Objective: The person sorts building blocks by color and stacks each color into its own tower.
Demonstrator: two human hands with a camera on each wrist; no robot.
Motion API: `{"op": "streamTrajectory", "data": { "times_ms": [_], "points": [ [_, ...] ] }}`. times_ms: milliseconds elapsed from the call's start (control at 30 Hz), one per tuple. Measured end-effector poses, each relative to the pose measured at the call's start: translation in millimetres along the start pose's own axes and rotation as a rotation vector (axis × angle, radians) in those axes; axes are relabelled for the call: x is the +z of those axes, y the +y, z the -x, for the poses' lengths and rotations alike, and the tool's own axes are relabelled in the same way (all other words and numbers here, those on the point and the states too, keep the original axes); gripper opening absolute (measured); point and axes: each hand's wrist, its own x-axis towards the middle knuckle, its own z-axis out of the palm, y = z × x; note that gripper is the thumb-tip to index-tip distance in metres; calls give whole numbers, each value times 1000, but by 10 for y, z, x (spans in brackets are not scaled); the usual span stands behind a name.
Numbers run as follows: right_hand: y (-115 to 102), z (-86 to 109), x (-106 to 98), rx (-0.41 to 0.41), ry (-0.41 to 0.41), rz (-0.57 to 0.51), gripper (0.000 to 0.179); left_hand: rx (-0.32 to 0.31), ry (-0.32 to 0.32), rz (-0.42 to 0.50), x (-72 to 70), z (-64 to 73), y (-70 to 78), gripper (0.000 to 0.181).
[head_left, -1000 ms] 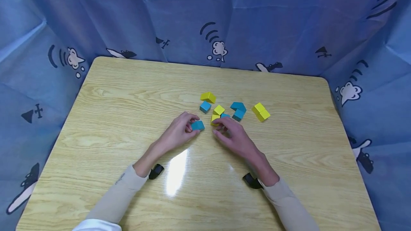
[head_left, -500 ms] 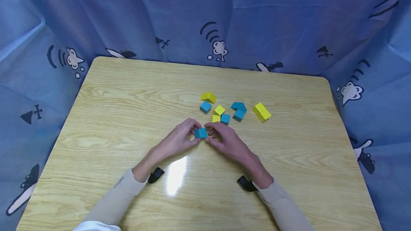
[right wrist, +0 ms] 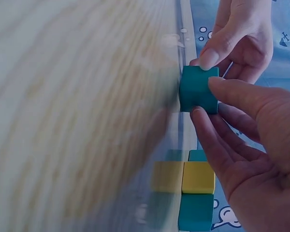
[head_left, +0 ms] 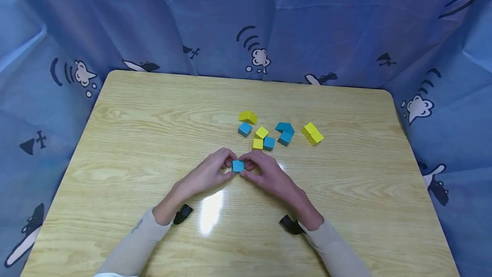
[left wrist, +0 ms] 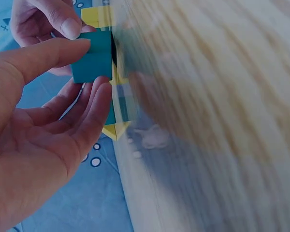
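Observation:
Near the middle of the table, a small blue block (head_left: 238,166) sits between both hands. My left hand (head_left: 215,168) pinches it from the left, thumb and fingertips at opposite edges. From the right, my right hand (head_left: 265,172) grips the same blue block (right wrist: 199,89) between thumb and fingers. In the left wrist view, the blue block (left wrist: 93,59) stands upright at the table surface, with the right hand's fingers behind it. Just beyond the hands lie a yellow block (head_left: 258,144) and a blue block (head_left: 269,143) side by side, with another yellow block (head_left: 262,132) behind them.
Farther back on the wooden table (head_left: 161,110) are a yellow wedge-shaped piece (head_left: 248,117) and a blue cube (head_left: 244,129). To the right lie blue pieces (head_left: 285,133) and a pair of yellow blocks (head_left: 312,134). A blue patterned curtain (head_left: 215,20) surrounds the table.
My right hand has moved left, away from the yellow and blue blocks, to the blue block in my left hand. Both hands have drawn that block slightly toward the body.

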Motion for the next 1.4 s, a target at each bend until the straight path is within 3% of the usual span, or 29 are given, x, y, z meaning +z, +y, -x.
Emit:
{"op": "streamTrajectory", "data": {
  "times_ms": [533,1400],
  "points": [
    [-34,-26,98,-13,23,-26,28,-30,-20,24,-101,50,9,29],
    [-47,-48,60,30,8,3,30,-26,-3,56,-80,35,-39,27]
  ]
}}
